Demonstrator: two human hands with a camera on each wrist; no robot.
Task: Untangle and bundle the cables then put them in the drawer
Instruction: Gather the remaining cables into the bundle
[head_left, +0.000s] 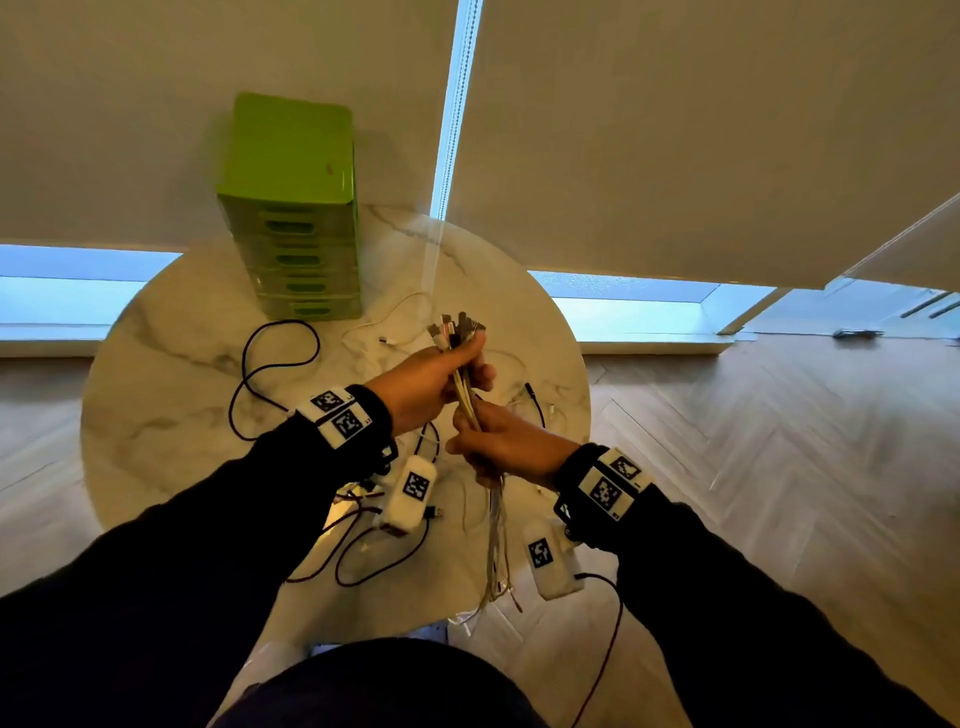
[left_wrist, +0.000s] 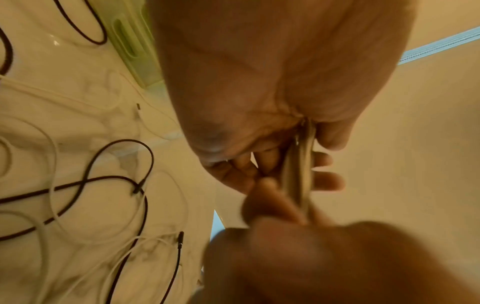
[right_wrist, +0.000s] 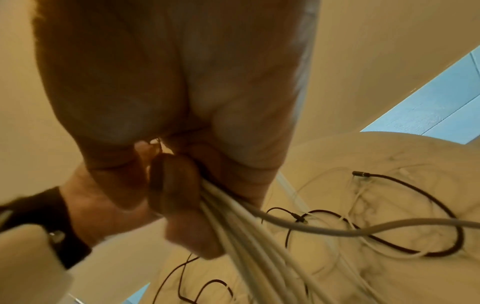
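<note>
A bundle of several white cables (head_left: 464, 387) stands upright above the round marble table (head_left: 171, 374). My left hand (head_left: 441, 374) grips it near the top, just under the connector ends (head_left: 456, 326). My right hand (head_left: 485, 441) grips the same bundle (right_wrist: 249, 236) lower down, and the tails hang past the table's near edge. In the left wrist view the cables (left_wrist: 298, 164) run between my curled fingers. The green drawer unit (head_left: 293, 208) stands at the table's far side, its drawers closed.
Loose dark cables (head_left: 270, 364) and thin white cables (head_left: 395, 322) lie spread over the table top. More dark cable loops (head_left: 374, 551) sit near the front edge. Wooden floor surrounds the table, with a window and blinds behind.
</note>
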